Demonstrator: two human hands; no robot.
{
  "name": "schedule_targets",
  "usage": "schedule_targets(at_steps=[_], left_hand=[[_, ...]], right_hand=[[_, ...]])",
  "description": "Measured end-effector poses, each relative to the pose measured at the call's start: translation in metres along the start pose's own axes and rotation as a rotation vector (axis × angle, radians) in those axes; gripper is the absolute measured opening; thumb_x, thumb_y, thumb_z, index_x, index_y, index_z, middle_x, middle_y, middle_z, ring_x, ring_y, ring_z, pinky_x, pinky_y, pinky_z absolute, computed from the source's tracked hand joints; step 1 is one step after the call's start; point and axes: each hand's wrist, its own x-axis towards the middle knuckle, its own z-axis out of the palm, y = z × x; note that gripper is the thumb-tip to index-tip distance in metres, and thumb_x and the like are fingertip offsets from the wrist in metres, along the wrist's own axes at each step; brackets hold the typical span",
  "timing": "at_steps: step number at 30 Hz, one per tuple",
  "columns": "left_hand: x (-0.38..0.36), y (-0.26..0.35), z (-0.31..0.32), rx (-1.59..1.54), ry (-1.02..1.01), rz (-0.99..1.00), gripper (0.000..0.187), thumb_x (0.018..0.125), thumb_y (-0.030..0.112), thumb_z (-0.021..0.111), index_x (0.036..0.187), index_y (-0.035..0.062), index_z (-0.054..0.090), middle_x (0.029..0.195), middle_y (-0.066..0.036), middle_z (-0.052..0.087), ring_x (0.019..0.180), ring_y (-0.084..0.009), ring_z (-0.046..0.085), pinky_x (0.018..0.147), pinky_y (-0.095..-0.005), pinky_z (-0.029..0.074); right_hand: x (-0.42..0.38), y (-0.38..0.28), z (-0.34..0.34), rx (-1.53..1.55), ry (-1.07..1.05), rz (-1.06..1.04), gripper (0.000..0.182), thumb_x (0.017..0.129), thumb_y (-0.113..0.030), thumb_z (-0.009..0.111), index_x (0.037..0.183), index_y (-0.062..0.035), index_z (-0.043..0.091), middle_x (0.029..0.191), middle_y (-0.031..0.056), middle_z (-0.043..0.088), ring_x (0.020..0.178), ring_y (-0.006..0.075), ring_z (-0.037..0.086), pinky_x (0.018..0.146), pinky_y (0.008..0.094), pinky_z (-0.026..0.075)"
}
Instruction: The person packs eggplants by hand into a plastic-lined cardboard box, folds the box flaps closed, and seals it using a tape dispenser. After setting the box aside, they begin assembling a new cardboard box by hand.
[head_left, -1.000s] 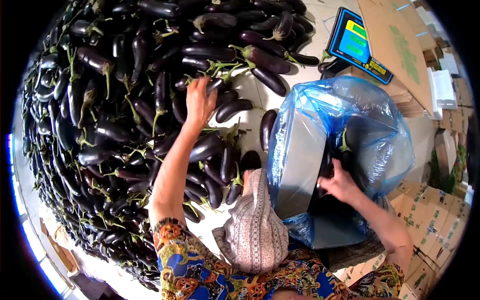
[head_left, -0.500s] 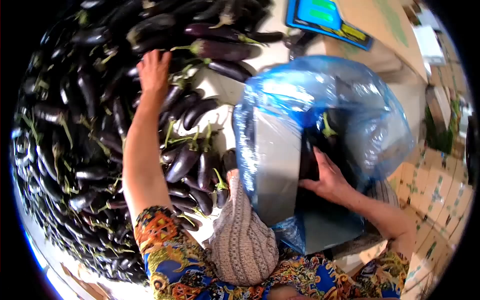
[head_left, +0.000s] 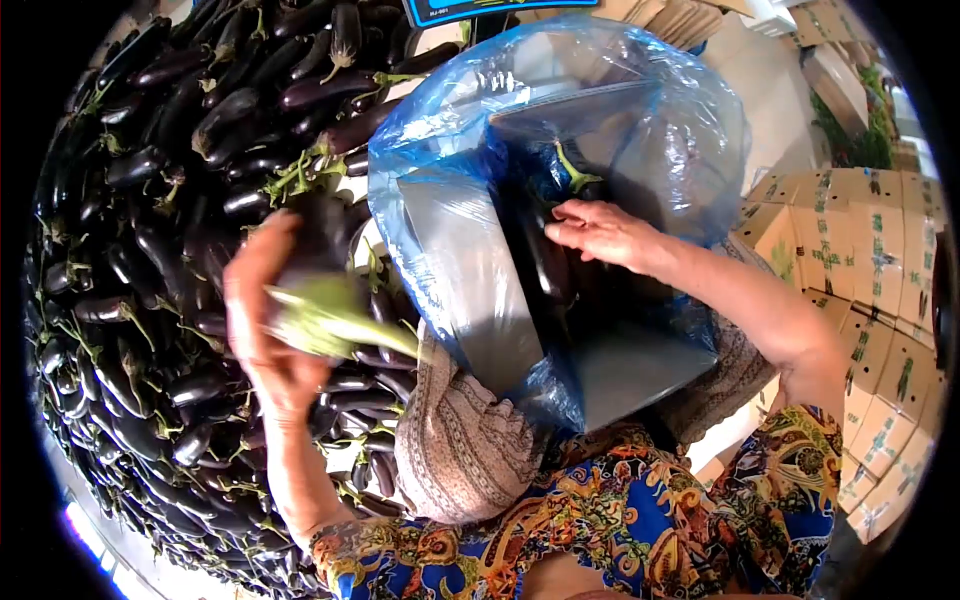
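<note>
My left hand (head_left: 262,330), smeared by motion, grips a dark purple eggplant (head_left: 322,235) above the pile, its green stem pointing right towards the box. A box lined with a blue plastic bag (head_left: 425,135) stands tilted between my knees, its pale inner wall (head_left: 460,265) showing through the film. Inside lie dark eggplants (head_left: 545,255), one with a curved green stem; how many is hidden in shadow. Over them in the box is my right hand (head_left: 605,235), fingers stretched out and nothing held in it.
A wide heap of eggplants (head_left: 150,250) fills the left side. Behind the box, a blue-edged device (head_left: 490,8) is partly cut off by the frame's top. Stacked cardboard boxes (head_left: 870,240) stand at the right. My patterned-trousered knee (head_left: 465,440) is beside the box.
My left hand has lifted an eggplant from the heap and moved towards me. My right hand has shifted up off the eggplants' sides. The view has turned, placing the box further left and higher.
</note>
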Motion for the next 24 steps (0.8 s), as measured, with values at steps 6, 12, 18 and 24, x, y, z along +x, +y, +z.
schedule_targets(at_steps=[6,12,18,24], left_hand=[[0.036,0.067,0.11,-0.042,-0.475,0.627,0.048,0.074,0.02,0.06,0.119,0.0049,0.059,0.127,-0.014,0.056,0.12,-0.0353,0.054,0.097,-0.0451,0.044],[-0.002,0.056,0.203,-0.331,-0.72,0.242,0.06,0.072,-0.001,0.068,0.129,-0.0003,0.051,0.132,-0.02,0.05,0.121,-0.0361,0.052,0.098,-0.0434,0.047],[-0.013,0.042,0.198,-0.298,-0.733,0.259,0.041,0.074,0.002,0.071,0.114,0.0003,0.06,0.104,-0.019,0.061,0.1,-0.0367,0.06,0.088,-0.0429,0.051],[-0.005,0.043,0.144,-0.45,-0.7,0.143,0.035,0.082,0.006,0.067,0.116,0.0024,0.06,0.097,-0.016,0.063,0.089,-0.0351,0.063,0.077,-0.0409,0.052]], right_hand=[[-0.01,0.016,-0.03,0.496,-0.084,0.037,0.069,0.093,-0.064,0.045,0.123,-0.0027,0.055,0.112,0.0129,0.062,0.099,0.021,0.062,0.086,0.0341,0.05],[-0.005,0.037,-0.02,0.782,0.023,0.085,0.068,0.086,-0.061,0.062,0.124,-0.0052,0.051,0.114,0.01,0.061,0.102,0.0234,0.06,0.089,0.0391,0.05],[0.003,0.032,0.006,-0.531,0.432,-0.207,0.073,0.083,-0.039,0.071,0.131,0.0033,0.036,0.124,0.0276,0.045,0.114,0.0391,0.05,0.095,0.0444,0.043],[-0.012,0.015,0.01,-0.746,0.451,-0.092,0.074,0.091,-0.043,0.057,0.14,0.0036,0.027,0.133,0.0326,0.042,0.121,0.0469,0.045,0.103,0.0478,0.038]])
